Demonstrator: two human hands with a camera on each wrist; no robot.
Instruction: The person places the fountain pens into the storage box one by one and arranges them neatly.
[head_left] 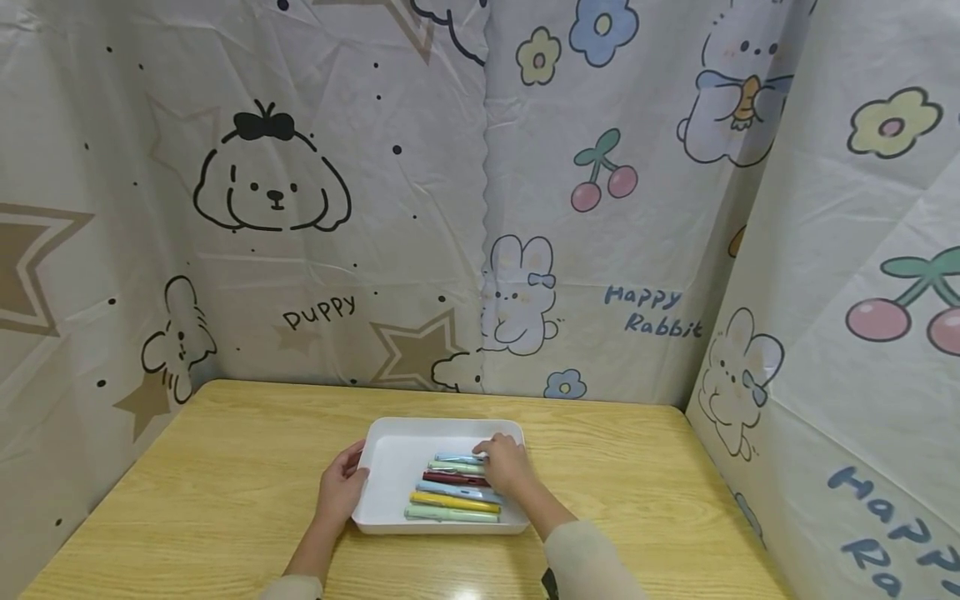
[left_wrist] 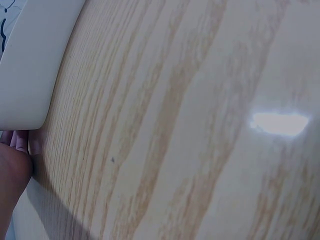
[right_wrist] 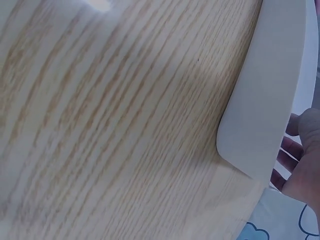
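Observation:
A white rectangular tray (head_left: 386, 442) stands on the table, with several pens lying side by side in it. My left hand (head_left: 341, 486) grips the tray's left side; in the left wrist view its fingers (left_wrist: 21, 141) curl behind the outer wall. Over the tray's right part, my right hand (head_left: 510, 468) pinches the right end of the rearmost light blue pen (head_left: 452, 457). Below that lie a pale green pen (head_left: 450, 468), a dark red pen (head_left: 450, 479), another light blue pen (head_left: 453, 490), a yellow pen (head_left: 453, 502) and a front pale green pen (head_left: 450, 514). The right hand covers some pen ends.
The wood-grain table (head_left: 247, 467) extends around the tray on all sides. Printed cloth (head_left: 420, 208) with puppies, rabbits and flowers hangs behind the table and along both sides. A bright reflection (left_wrist: 280, 123) shows on the tabletop.

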